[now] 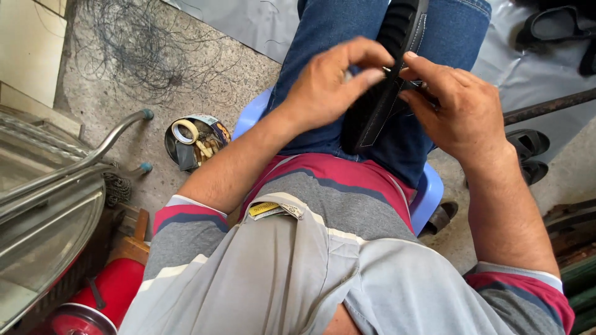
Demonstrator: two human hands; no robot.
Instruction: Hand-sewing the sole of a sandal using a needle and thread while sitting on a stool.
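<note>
Black shoe (385, 93) — fingers (372, 75) pinched on it

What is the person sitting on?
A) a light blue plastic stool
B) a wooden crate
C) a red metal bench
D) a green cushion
A: the light blue plastic stool shows under the blue-jeaned legs, while both hands, left hand and right hand, work a black stitched shoe on the lap.

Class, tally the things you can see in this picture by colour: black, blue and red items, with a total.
Black: 4 (shoe in the hands, three sandals)
Blue: 1 (plastic stool)
Red: 1 (cylinder)
Total: 6
</note>
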